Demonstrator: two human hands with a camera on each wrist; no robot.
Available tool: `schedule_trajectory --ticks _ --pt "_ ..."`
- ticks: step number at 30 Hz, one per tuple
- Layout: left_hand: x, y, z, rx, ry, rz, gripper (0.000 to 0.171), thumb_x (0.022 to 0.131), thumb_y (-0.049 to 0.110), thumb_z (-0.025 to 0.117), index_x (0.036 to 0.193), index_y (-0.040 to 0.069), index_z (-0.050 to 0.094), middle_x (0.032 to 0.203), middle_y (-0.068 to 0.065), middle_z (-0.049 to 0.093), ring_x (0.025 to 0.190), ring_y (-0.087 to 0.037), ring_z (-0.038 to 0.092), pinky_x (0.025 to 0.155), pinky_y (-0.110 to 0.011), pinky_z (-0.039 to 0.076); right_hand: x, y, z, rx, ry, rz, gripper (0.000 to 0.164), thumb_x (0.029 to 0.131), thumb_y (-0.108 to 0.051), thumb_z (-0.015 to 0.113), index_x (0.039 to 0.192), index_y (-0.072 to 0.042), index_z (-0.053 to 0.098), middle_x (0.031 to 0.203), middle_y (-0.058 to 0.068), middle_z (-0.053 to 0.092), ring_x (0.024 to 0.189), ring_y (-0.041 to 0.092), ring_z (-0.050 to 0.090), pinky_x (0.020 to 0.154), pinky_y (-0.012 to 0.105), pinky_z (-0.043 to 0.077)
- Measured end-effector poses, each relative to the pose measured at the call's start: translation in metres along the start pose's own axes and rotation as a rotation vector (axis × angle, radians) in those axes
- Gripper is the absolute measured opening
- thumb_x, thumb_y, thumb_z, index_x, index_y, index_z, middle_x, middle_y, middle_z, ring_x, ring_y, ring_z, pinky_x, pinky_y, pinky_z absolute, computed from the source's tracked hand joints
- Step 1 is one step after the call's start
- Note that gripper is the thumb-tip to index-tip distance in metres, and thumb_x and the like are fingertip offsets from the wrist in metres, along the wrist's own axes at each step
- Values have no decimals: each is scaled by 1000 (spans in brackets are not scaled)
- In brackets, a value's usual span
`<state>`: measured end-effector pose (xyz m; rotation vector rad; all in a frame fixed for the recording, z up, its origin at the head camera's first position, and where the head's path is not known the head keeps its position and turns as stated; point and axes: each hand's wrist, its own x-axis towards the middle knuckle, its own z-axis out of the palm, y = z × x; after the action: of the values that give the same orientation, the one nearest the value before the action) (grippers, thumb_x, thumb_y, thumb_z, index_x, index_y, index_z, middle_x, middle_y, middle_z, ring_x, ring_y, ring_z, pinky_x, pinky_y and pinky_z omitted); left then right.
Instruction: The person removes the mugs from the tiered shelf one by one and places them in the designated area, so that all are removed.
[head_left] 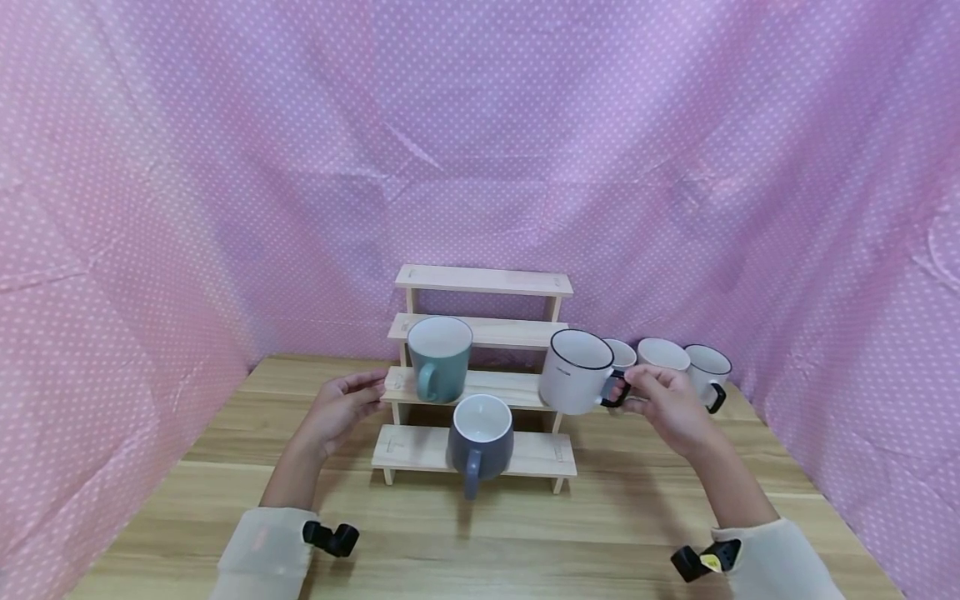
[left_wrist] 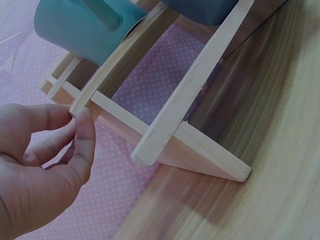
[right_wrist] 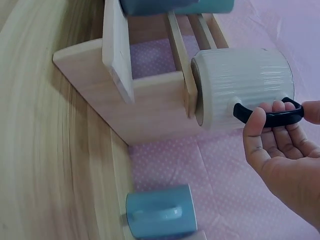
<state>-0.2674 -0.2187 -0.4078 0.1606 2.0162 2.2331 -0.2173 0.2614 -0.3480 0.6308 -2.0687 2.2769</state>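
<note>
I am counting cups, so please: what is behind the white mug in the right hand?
In the head view, a cup with a white inside peeks out; the white mug and right hand cover much of its body. The mug also hides part of the wooden rack.

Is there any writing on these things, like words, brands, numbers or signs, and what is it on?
Nothing can be read for certain.
White mug in the right hand: a short line of dark print, too small to read.
Rack: faint marks near the shelf ends, too faint to tell if they are letters.
Yellow sticker on the black gadget by the right sleeve: too small to read.
</note>
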Motion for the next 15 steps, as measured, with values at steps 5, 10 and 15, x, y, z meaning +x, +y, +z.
schedule_trajectory --ticks 5,10,15 --pt "0 -1 0 -6 -2 4 47 102 -2 55 146 -15 42 120 -5 61 100 -7 63 90 -22 58 -12 -2 -14 28 17 -50 28 107 2 43 93 0 67 91 8 66 87 18 68 74 33 63" --pt "1 -2 0 -2 -3 5 46 102 -3 54 146 -15 42 120 -5 61 101 -8 63 90 -22 58 -23 -4 -30 24 55 -97 29 107 4 41 93 4 67 90 8 67 86 17 68 72 32 62" --pt "0 -2 -1 -3 -1 4 46 102 -3 54 146 -15 42 120 -5 61 100 -8 64 90 -22 58 -34 -7 -44 56 82 -144 30 107 5 40 94 8 68 90 10 69 86 18 69 72 31 62"
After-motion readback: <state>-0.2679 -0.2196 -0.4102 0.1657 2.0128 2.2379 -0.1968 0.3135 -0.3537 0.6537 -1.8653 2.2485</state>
